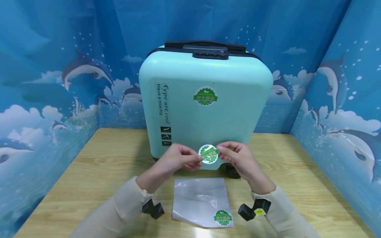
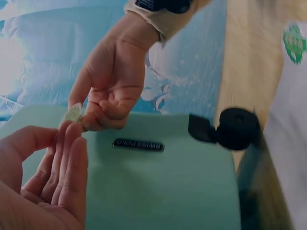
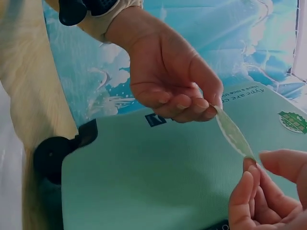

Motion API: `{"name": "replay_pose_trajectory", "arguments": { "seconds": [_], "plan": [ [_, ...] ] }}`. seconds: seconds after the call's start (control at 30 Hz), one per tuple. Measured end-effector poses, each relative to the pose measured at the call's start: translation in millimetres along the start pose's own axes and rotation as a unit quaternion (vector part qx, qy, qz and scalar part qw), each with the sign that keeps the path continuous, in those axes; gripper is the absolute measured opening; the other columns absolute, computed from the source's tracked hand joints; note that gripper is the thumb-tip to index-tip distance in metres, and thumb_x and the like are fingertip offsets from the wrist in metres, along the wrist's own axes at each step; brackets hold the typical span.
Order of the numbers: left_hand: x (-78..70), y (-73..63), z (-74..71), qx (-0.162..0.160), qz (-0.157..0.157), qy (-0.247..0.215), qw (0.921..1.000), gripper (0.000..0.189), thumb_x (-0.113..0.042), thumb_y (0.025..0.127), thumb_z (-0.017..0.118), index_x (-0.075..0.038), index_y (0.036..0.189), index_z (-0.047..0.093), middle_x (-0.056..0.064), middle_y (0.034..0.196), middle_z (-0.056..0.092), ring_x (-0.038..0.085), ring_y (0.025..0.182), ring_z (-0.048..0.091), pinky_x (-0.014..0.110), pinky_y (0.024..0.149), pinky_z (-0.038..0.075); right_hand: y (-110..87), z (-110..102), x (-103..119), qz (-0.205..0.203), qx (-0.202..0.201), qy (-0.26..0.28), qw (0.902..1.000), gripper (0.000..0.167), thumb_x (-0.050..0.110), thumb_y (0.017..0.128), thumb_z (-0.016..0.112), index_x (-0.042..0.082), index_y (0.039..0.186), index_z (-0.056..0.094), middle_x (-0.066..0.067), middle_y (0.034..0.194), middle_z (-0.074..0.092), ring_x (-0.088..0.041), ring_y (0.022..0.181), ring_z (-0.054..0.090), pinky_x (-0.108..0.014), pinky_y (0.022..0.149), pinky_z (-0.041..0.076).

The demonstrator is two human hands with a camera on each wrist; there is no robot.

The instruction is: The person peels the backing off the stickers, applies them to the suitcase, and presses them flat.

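A round green-and-white sticker [image 1: 208, 154] is held up between the two hands, in front of the lower part of a mint-green suitcase [image 1: 184, 112]. My left hand [image 1: 182, 158] pinches its left edge. At the opposite edge, my right hand [image 1: 238, 158] grips it between thumb and fingertip. The right wrist view shows the sticker [image 3: 233, 134] nearly edge-on and slightly bowed. A similar sticker [image 1: 205, 96] is stuck on the upper front of the suitcase. Below the hands lies a pale backing sheet [image 1: 199, 198] with one more green sticker [image 1: 223, 218] at its near right corner.
The suitcase stands upright on a wooden table [image 1: 119, 158], its black handle [image 1: 210, 54] on top and a black wheel [image 1: 232, 171] at lower right. Blue dolphin-print curtains [image 1: 122, 29] enclose the table at the back and sides.
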State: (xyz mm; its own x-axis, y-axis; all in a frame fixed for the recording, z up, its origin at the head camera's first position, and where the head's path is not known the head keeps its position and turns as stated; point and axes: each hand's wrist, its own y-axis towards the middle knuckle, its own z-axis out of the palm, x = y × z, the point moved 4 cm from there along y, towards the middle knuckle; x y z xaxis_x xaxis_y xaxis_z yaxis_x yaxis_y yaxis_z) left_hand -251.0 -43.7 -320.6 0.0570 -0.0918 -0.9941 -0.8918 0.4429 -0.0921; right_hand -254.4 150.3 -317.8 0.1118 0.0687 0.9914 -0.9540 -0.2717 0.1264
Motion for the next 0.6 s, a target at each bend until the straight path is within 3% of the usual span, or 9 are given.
{"name": "replay_pose_trajectory", "arguments": {
  "seconds": [0.13,0.3,0.4,0.6],
  "plan": [
    [-1.8,-0.6,-2.0,0.005,0.022,0.029,0.9993,0.020,-0.012,0.084,0.070,0.006,0.095,0.068,0.011,0.081,0.071,0.018,0.071,0.067,0.034,0.069,0.057,2.7,-1,0,0.008,-0.014,-0.054,0.9984,0.010,0.004,0.088,0.062,0.010,0.084,0.068,0.004,0.074,0.067,-0.010,0.065,0.059,-0.024,0.062,0.053],
    [-5.5,-0.9,-4.4,-0.009,0.052,0.064,0.9965,0.019,-0.012,0.084,0.070,0.005,0.093,0.069,0.011,0.080,0.071,0.015,0.070,0.066,0.035,0.070,0.057,4.2,-1,0,0.008,-0.019,-0.080,0.9965,0.005,0.004,0.088,0.063,0.005,0.088,0.068,0.004,0.074,0.068,-0.011,0.065,0.059,-0.026,0.062,0.054],
    [-8.2,-0.8,-5.0,-0.019,0.064,0.080,0.9945,0.019,-0.012,0.084,0.070,0.005,0.092,0.069,0.011,0.080,0.071,0.016,0.069,0.066,0.035,0.070,0.057,4.0,-2,1,0.003,-0.019,-0.087,0.9960,0.005,0.003,0.087,0.064,0.004,0.089,0.068,0.004,0.074,0.068,-0.012,0.066,0.061,-0.028,0.064,0.055],
    [-12.0,-1.9,-8.4,-0.057,0.082,0.084,0.9914,0.018,-0.014,0.085,0.070,0.003,0.091,0.070,0.009,0.077,0.070,0.016,0.066,0.063,0.033,0.067,0.057,2.8,0,3,-0.013,-0.020,-0.061,0.9979,0.013,0.000,0.086,0.065,0.013,0.085,0.069,0.004,0.077,0.069,-0.010,0.068,0.063,-0.028,0.068,0.056]
  ]
}}
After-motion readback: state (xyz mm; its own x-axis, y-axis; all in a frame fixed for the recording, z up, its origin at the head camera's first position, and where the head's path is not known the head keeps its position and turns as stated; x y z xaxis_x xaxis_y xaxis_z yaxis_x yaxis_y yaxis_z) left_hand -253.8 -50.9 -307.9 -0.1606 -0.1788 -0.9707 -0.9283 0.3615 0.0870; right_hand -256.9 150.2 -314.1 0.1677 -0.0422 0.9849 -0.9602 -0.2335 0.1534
